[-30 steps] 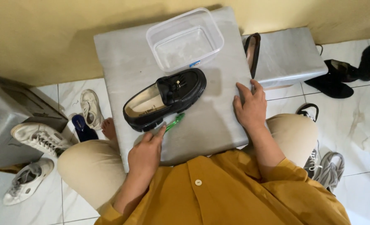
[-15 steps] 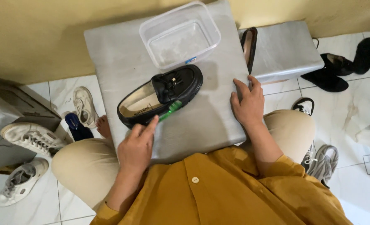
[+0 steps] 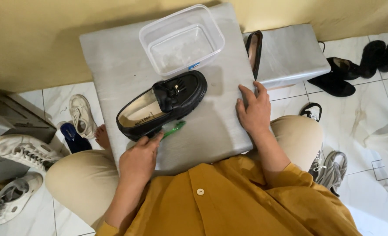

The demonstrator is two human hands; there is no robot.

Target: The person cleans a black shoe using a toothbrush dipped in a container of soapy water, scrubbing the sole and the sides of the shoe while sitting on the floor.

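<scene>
A glossy black chunky-soled loafer with a tan insole and a small metal ornament [image 3: 162, 105] lies at the middle of the frame on a pale grey marbled board [image 3: 211, 131] that rests across the person's lap, toe pointing to the upper right. Against its near side, just below the sole, lies a green plastic toothbrush [image 3: 173, 128]. The left hand [image 3: 138, 158], lower centre-left, has its fingers closed around the toothbrush handle, fingertips touching the loafer's sole edge. The right hand [image 3: 254, 110], right of centre, lies flat with fingers slightly spread, pressing on the board's right edge and holding nothing.

Above the loafer, at the upper centre, a clear rectangular plastic tub [image 3: 181, 40] stands on the board, well apart from both hands. To the right, a second grey marbled slab [image 3: 290, 54] has a black flat shoe [image 3: 253, 50] wedged upright beside it. Black boots [image 3: 360, 65] lie at the upper right on the white tiled floor [image 3: 368, 113]; worn white sneakers [image 3: 21, 150] sit at the left.
</scene>
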